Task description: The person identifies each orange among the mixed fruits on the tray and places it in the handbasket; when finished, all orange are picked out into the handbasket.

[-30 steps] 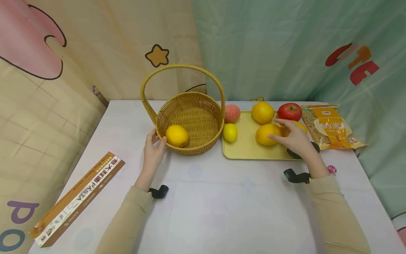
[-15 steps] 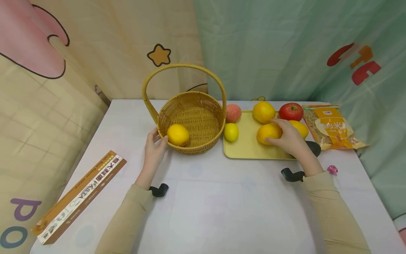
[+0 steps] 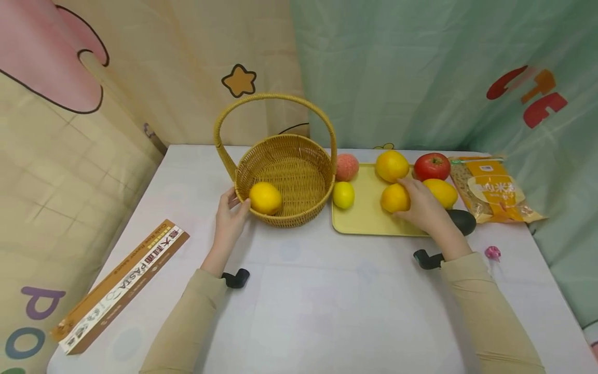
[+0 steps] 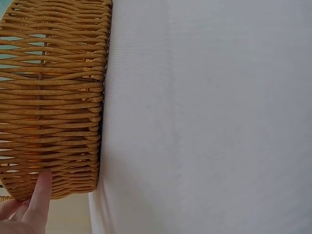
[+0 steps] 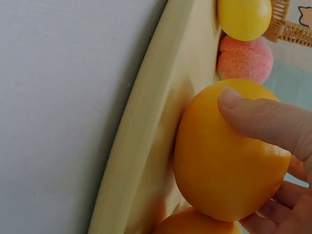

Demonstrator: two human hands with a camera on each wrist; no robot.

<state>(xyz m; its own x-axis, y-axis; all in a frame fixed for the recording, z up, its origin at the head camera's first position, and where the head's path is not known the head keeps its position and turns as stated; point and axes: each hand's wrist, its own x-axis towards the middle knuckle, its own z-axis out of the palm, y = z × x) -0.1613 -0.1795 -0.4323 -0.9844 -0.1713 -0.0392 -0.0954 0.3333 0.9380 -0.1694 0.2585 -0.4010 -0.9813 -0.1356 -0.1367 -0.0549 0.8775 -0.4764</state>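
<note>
My left hand (image 3: 229, 222) holds the left front rim of a woven basket (image 3: 303, 182) with a tall hoop handle. In the left wrist view, one finger (image 4: 40, 195) lies against the basket's outer wall. A rounded yellow-orange fruit (image 3: 265, 198) lies inside, beside the thumb. Over the pale yellow tray (image 3: 364, 223), my right hand (image 3: 422, 206) grips another yellow-orange fruit (image 5: 229, 156). Its thumb (image 5: 258, 117) lies across the near side and the fingers curl behind. That fruit appears to be at the tray surface; contact is unclear. Part of another orange fruit (image 5: 197, 224) shows beside it.
Around the tray are a pink fruit (image 3: 347, 167), a small yellow fruit (image 3: 343, 195), another yellow-orange one (image 3: 392, 166), a mango-like fruit (image 3: 441, 193), a red tomato-like fruit (image 3: 432, 166) and a dark oval (image 3: 462, 222). A grain bag (image 3: 495, 189) lies right, a pasta box (image 3: 121, 285) left.
My right hand has moved slightly left and its fingers have closed round the yellow-orange fruit. My left hand keeps its hold on the basket rim. The head view has shifted slightly.
</note>
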